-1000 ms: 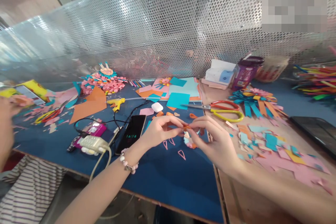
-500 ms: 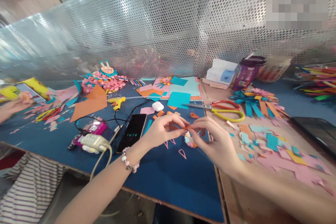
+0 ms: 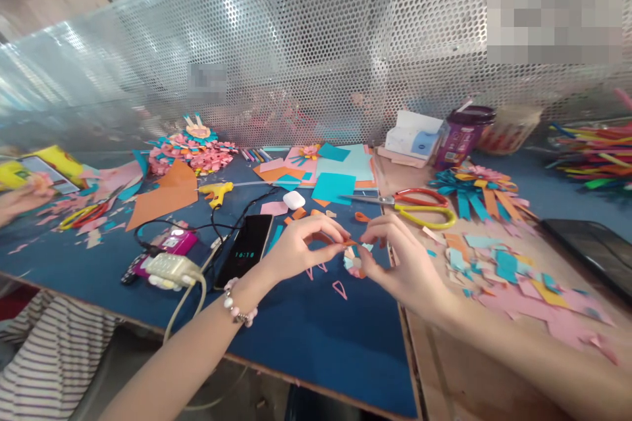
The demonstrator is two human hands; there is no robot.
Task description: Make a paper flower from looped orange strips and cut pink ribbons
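Note:
Between my two hands, over the blue table, is a small orange paper strip (image 3: 350,244). My left hand (image 3: 312,241), with a beaded bracelet (image 3: 237,306) at its wrist, pinches one end. My right hand (image 3: 399,251) pinches the other end with thumb and fingertips. Just below the fingers lies a small round paper flower (image 3: 353,264) in pale, teal and orange, partly hidden by my right hand. A pink folded paper loop (image 3: 340,289) lies nearer me, with more pink loops beside my left hand. An orange paper loop (image 3: 362,216) lies just beyond my fingers.
Scissors (image 3: 419,205) with red and yellow handles lie beyond my right hand. Left are a phone (image 3: 245,251), a power strip (image 3: 174,268) with cables and a yellow glue gun (image 3: 216,194). Paper scraps (image 3: 543,309) cover the right side. Another person's hand (image 3: 29,194) is far left.
The view has shifted slightly, so the table things sit a little further left. Both hands keep their pinch on the orange strip, and the fingertips have moved slightly apart.

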